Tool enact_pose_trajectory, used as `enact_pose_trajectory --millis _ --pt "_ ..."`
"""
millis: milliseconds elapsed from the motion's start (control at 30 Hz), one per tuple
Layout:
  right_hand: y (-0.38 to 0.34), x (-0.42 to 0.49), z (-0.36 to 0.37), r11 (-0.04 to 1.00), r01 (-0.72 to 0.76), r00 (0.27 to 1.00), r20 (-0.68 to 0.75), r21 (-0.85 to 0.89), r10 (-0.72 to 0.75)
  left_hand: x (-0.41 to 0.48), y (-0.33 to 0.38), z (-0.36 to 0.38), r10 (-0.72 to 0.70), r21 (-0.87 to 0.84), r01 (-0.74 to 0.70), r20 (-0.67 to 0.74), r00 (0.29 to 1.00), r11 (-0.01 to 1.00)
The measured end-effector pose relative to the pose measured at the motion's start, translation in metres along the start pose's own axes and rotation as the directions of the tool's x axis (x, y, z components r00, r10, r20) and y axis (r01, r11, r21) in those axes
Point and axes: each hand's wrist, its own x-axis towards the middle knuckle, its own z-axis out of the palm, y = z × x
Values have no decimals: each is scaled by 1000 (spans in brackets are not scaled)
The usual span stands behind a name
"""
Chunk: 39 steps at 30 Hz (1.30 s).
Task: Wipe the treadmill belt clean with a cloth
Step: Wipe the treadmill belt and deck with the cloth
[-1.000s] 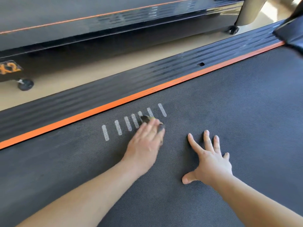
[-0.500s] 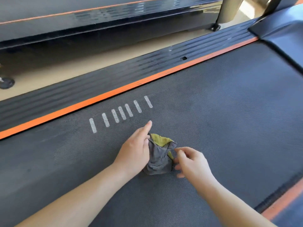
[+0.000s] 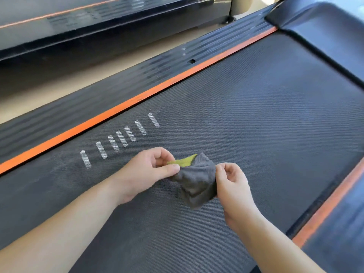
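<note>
A grey cloth (image 3: 197,180) with a yellow-green inner side hangs bunched just above the dark textured treadmill belt (image 3: 256,115). My left hand (image 3: 149,172) pinches its left edge between thumb and fingers. My right hand (image 3: 230,180) pinches its right edge with curled fingers. Both hands hold the cloth between them near the middle of the belt, below a row of white dash marks (image 3: 120,138).
An orange strip (image 3: 137,99) and a ribbed black side rail (image 3: 122,83) run along the belt's far side. Another orange strip (image 3: 331,201) borders the near right. The motor cover (image 3: 334,30) rises at top right. A second treadmill (image 3: 78,26) stands beyond a gap of tan floor.
My left hand stopped wiping by the white marks and drew the cloth back. My right hand left the belt and took the cloth's other edge. Both now lift it.
</note>
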Motion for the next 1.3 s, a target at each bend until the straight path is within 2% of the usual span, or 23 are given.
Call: enact_pose_trajectory --millis 67,133,167,200,233,267,300,333,400,433,500,567,700,800,867,933,1000,1067,1100,1133,1200,1267,1300 --pt "-10 -3 -14 997 73 994 -79 3 -72 -1 10 16 21 -170 -14 42 999 985" --pt "-21 -4 -26 972 203 965 -143 -116 -219 5 18 30 37 -207 -38 -9 999 978" --pt "-22 -1 -33 944 236 944 -175 -230 -279 10 19 35 46 -138 -56 -72 996 989" --pt "-20 2 -38 892 222 927 -198 -393 -318 17 15 36 64 25 -61 -153 986 998" --pt "-15 5 -44 790 183 910 -202 -586 -361 23 9 33 111 254 -51 -228 967 966" --pt "-7 8 -50 642 145 893 -179 -753 -412 29 1 28 181 480 -33 -266 947 877" --pt "1 11 -54 511 155 871 -127 -845 -474 33 -6 23 248 617 -36 -261 933 786" --pt "11 13 -57 411 220 841 -42 -885 -540 36 -12 19 297 677 -57 -244 923 733" --pt "27 11 -55 280 454 759 202 -846 -619 41 -22 10 375 731 -96 -228 898 675" --pt "34 8 -50 220 576 713 351 -787 -607 43 -24 6 402 760 -99 -224 888 642" --pt "46 3 -37 84 708 641 589 -701 -492 46 -29 -5 422 822 -83 -201 884 564" --pt "54 10 -30 -13 733 631 688 -680 -359 51 -35 -18 441 875 -74 -167 882 479" --pt "43 45 -34 -41 710 689 706 -703 -164 70 -42 -47 376 941 -15 -120 919 338" --pt "27 71 -34 -22 611 779 606 -791 -160 83 -48 -67 327 952 50 -153 932 302" --pt "11 91 -28 116 436 891 410 -892 -197 84 -56 -74 340 952 46 -153 928 303" --pt "-5 109 -17 277 280 951 228 -919 -208 84 -64 -76 364 951 40 -156 918 307" --pt "-13 117 -1 427 189 957 69 -884 -281 85 -68 -75 379 956 53 -165 911 289" --pt "-17 118 17 613 82 951 -123 -786 -284 88 -69 -74 388 959 56 -166 907 279" --pt "-16 116 28 653 80 942 -157 -753 -296 88 -69 -74 393 959 57 -169 904 279" --pt "-13 111 39 621 150 926 -110 -769 -361 89 -70 -75 398 960 60 -170 902 275" --pt "3 96 61 395 444 828 201 -804 -523 90 -71 -75 408 961 51 -163 898 272" --pt "21 83 66 158 700 654 538 -696 -532 89 -72 -75 423 959 31 -153 893 282" --pt "21 84 60 96 767 594 645 -635 -481 89 -72 -76 429 960 31 -153 890 279"
